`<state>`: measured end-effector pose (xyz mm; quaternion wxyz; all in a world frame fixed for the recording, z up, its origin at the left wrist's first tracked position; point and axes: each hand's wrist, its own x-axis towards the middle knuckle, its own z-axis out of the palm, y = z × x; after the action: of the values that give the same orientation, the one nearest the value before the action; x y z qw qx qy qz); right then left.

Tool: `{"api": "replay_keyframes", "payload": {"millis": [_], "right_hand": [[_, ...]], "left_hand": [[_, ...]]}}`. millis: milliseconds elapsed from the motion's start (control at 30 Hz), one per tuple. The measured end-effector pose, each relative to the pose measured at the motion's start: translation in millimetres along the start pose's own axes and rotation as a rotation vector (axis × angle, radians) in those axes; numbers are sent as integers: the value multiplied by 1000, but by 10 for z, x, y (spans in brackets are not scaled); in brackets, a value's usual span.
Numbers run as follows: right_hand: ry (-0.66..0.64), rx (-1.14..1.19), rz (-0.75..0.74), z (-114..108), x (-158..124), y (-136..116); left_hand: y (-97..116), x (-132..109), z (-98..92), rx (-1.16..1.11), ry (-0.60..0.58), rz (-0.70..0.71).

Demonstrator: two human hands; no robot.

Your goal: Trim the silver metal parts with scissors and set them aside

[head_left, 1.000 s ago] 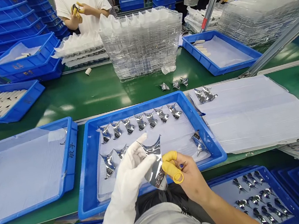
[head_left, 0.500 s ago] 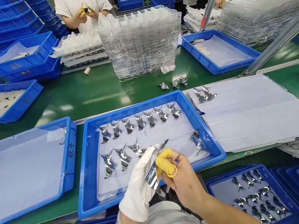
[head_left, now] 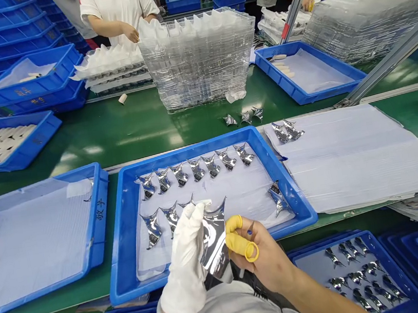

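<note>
A shiny curved chrome part (head_left: pixel 215 241) with pointed corners is held upright between my hands, its mirror face turned toward me. My left hand (head_left: pixel 186 258), in a white glove, pinches it along the left and top edges. Yellow finger cots cover fingers of my right hand (head_left: pixel 254 243), which grips the part's right edge. Just beyond lies a blue tray (head_left: pixel 307 218) lined with white sheet. Several similar chrome pieces (head_left: pixel 196 169) form a row at its far side, with a shorter row at the left, partly hidden by my glove. One more piece (head_left: pixel 278 198) rests at the tray's right.
On the left stands another blue tray (head_left: pixel 102 213). White sheets (head_left: pixel 360 156) on the right carry two chrome pieces. Transparent plastic trays (head_left: pixel 200 69) are stacked across the green table (head_left: pixel 120 132). A lower tray (head_left: pixel 391 250) of chrome parts sits at bottom right. Co-workers stand opposite.
The chrome part has turned from nearly edge-on to show its broad face. My left hand has shifted slightly left, my right slightly right and down. A co-worker's hands opposite have moved down.
</note>
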<state>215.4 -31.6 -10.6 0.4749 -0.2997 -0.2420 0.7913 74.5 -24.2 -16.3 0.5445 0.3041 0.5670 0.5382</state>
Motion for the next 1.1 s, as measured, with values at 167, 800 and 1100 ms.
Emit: {"api": "replay_keyframes", "payload": {"millis": [167, 800, 1100], "right_hand": [[-31, -191, -70, -141, -59, 47], [-84, -1215, -850, -180, -136, -65], [-76, -1426, -902, -298, -66, 30]], "left_hand": [[98, 33, 17, -75, 47, 73], [110, 20, -166, 105, -167, 342], [78, 26, -212, 131, -15, 375]]}}
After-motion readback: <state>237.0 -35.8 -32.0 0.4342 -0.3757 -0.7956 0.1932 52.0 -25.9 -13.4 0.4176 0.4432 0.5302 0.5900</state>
